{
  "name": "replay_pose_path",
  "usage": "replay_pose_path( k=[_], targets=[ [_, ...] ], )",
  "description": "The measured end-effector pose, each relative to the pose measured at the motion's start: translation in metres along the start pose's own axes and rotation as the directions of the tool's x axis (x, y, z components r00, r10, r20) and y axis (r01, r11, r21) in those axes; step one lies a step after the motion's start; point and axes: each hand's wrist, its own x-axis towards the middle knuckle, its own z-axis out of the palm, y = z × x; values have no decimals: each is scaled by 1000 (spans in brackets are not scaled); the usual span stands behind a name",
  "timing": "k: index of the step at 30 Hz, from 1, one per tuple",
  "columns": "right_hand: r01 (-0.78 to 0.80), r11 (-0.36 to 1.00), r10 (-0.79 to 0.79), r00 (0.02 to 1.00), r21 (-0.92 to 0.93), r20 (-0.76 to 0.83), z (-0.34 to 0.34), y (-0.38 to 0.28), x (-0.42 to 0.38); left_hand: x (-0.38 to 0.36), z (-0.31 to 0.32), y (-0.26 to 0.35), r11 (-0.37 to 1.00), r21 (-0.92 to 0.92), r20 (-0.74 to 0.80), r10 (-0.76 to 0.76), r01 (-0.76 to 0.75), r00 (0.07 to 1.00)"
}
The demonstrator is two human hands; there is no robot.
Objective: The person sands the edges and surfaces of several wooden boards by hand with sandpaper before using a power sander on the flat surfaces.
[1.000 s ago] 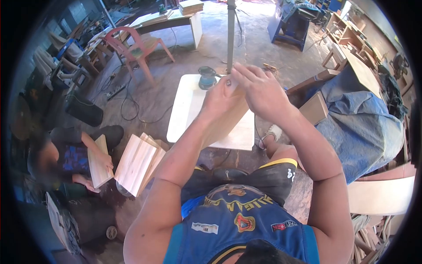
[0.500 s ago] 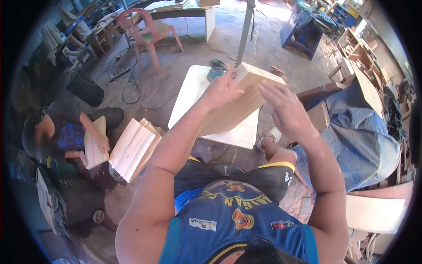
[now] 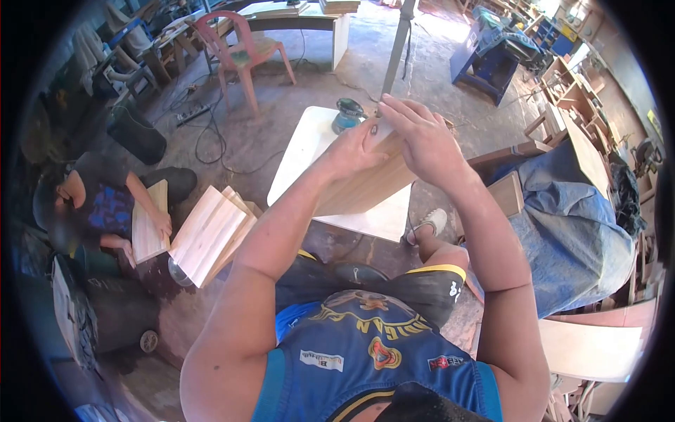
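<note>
A thick wooden board (image 3: 365, 186) stands tilted on edge over a white tabletop (image 3: 295, 151). My left hand (image 3: 354, 146) grips its upper left corner, thumb along the edge. Across the board's top edge lies my right hand (image 3: 420, 137), its fingers stretched out and close together, with the palm side hidden. A teal power sander (image 3: 347, 116) rests on the white tabletop just behind my left hand.
At the left, another person (image 3: 98, 204) holds a wooden panel (image 3: 149, 224) beside several stacked panels (image 3: 211, 235). A red plastic chair (image 3: 245, 55) and cables are behind. A blue tarp (image 3: 569, 225) covers things at the right.
My right hand has moved left and inward over the board's top edge, covering more of it. The other person's lower hand has come away slightly from their panel.
</note>
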Motion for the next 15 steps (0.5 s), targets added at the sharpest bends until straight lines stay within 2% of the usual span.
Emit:
replay_pose_path(
  k=[2,6,8,12,14,15],
  targets=[
    [55,998,-55,998,3,21,4,4,7,-2,-3,-7,996,-94,17,2,0,1000],
    [158,987,-159,981,13,109,-8,11,7,-9,-15,-3,997,-80,-22,13,-14,1000],
    [252,966,-257,960,63,111,-3,25,19,-8,-19,8,1000,-20,82,-10,12,997],
    [246,965,-257,958,93,131,-4,30,20,-7,-19,1,998,-54,72,-5,9,997],
    [349,930,-364,913,111,181,-7,34,21,-10,-19,-10,992,-64,22,106,-105,994],
    [343,932,-360,915,119,183,-2,37,23,-11,-20,-10,993,-66,29,99,-96,995]
  ],
)
